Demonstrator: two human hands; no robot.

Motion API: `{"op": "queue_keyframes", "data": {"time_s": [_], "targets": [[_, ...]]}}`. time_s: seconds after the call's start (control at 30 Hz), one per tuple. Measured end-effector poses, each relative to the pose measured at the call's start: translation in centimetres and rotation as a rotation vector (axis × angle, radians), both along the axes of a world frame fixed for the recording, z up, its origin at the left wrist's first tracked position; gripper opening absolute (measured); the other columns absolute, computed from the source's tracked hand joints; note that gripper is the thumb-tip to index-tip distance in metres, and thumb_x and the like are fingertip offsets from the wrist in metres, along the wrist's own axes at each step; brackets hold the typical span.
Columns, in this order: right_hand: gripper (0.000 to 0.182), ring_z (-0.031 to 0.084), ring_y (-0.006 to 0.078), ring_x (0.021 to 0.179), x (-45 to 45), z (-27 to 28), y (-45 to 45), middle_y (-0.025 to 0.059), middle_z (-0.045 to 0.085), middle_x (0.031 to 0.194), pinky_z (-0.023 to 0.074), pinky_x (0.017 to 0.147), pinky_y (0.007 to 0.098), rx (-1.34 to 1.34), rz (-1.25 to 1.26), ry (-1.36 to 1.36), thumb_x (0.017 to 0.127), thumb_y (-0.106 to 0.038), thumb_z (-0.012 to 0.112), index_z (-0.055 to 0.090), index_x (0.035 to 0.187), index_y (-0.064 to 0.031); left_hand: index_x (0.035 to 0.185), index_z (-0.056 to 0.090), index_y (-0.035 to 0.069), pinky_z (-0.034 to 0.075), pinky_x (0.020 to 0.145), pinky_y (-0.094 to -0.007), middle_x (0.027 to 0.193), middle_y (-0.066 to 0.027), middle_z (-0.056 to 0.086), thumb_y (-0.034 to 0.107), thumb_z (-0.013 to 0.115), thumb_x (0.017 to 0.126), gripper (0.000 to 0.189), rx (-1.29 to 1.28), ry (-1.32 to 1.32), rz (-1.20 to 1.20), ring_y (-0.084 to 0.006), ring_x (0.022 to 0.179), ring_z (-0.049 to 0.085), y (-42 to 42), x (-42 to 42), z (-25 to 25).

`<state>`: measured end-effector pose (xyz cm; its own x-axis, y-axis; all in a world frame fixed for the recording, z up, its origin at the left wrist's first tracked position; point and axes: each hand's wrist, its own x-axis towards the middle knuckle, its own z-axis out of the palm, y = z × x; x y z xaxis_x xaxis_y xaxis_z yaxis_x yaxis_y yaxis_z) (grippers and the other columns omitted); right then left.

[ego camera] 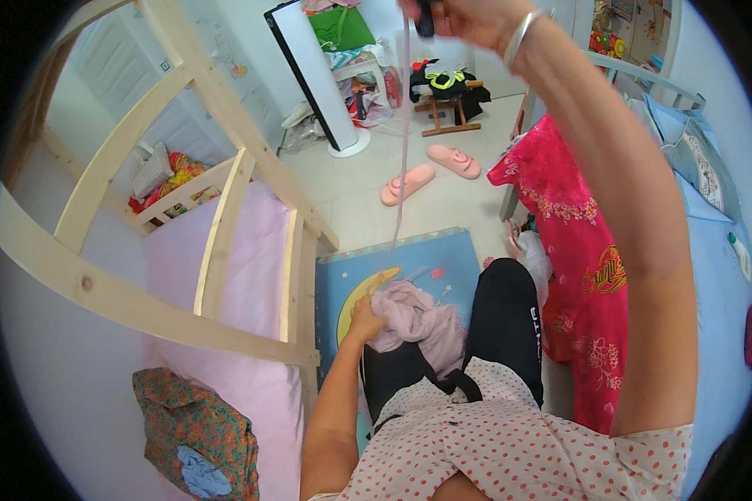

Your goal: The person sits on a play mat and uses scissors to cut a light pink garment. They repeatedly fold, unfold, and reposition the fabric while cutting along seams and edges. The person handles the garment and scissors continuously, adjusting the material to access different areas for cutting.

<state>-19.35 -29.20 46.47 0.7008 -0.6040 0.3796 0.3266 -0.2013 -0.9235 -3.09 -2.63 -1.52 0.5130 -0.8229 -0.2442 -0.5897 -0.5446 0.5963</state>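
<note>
A bundle of pale pink fabric [417, 316] lies across my lap, and my left hand [368, 320] grips its left edge. My right hand [448, 19] is raised high at the top edge of the view, partly cut off, closed around a small black object [425, 19]. A silver bangle [522, 36] is on that wrist. Between the two hands a thin pale pink strand [403, 156] runs nearly straight; its lower end meets the fabric near my left hand. Whether it is thread, cord or elastic I cannot tell.
A wooden bunk-bed frame [216, 266] stands at the left. Pink slippers [454, 161] lie on the floor ahead, before a white tower appliance [319, 81] and a stool with clothes [446, 116]. Red patterned fabric [579, 250] hangs over the blue bed [720, 351] at the right.
</note>
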Motion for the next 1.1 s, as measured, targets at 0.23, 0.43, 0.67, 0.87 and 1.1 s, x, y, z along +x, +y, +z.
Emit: {"op": "queue_keyframes", "data": {"time_s": [0.23, 0.43, 0.67, 0.87, 1.1], "targets": [[0.018, 0.044, 0.0040, 0.050, -0.4, -9.1, -3.1, 0.0013, 0.057, 0.062, 0.0284, 0.043, 0.0186, -0.062, -0.223, 0.154, 0.070, -0.022, 0.068, 0.063, 0.074, -0.0054, 0.102, 0.053, 0.001, 0.044, 0.082, -0.0456, 0.100, -0.0267, 0.057, 0.019, 0.063, 0.068, 0.040, 0.079, -0.111, 0.204, -0.0404, 0.096, 0.056, 3.8, -5.3, -0.9], [0.023, 0.062, 0.0199, 0.065, 2.5, -7.3, -13.1, 0.0089, 0.064, 0.071, 0.0475, 0.061, 0.0305, -0.305, -0.370, -0.172, 0.070, -0.025, 0.067, 0.066, 0.078, -0.0033, 0.090, 0.053, 0.000, 0.044, 0.073, -0.0496, 0.086, -0.0260, 0.060, 0.007, 0.058, 0.069, 0.023, -0.219, -0.186, 0.407, -0.0450, 0.084, 0.056, 2.8, -4.7, 5.9], [0.014, 0.054, 0.0124, 0.058, 3.8, 3.0, -19.1, 0.0040, 0.058, 0.066, 0.0422, 0.049, 0.0260, -0.420, -0.538, -0.525, 0.069, -0.006, 0.067, 0.056, 0.076, -0.0006, 0.087, 0.057, 0.002, 0.044, 0.071, -0.0464, 0.086, -0.0246, 0.060, 0.004, 0.055, 0.070, 0.018, -0.198, -0.178, 0.282, -0.0444, 0.085, 0.056, 2.7, -4.8, 8.0], [0.017, 0.053, 0.0129, 0.059, 5.6, 0.2, -21.7, 0.0049, 0.058, 0.067, 0.0425, 0.051, 0.0273, -0.436, -0.588, -0.394, 0.067, -0.006, 0.068, 0.057, 0.079, -0.0001, 0.085, 0.057, -0.003, 0.045, 0.070, -0.0392, 0.081, -0.0197, 0.057, -0.006, 0.051, 0.063, 0.023, -0.483, -0.190, 0.355, -0.0387, 0.079, 0.056, 2.9, -3.9, 7.1], [0.037, 0.058, 0.0323, 0.103, 5.4, -20.8, -23.0, 0.0160, 0.062, 0.108, 0.0464, 0.086, 0.0383, -0.526, -0.926, 1.077, 0.076, -0.030, 0.061, 0.065, 0.104, -0.0081, 0.090, 0.057, -0.002, 0.044, 0.075, -0.0371, 0.085, -0.0183, 0.056, -0.005, 0.052, 0.063, 0.027, -0.408, -0.112, 0.359, -0.0366, 0.083, 0.055, 2.7, -3.5, 6.3]]}}
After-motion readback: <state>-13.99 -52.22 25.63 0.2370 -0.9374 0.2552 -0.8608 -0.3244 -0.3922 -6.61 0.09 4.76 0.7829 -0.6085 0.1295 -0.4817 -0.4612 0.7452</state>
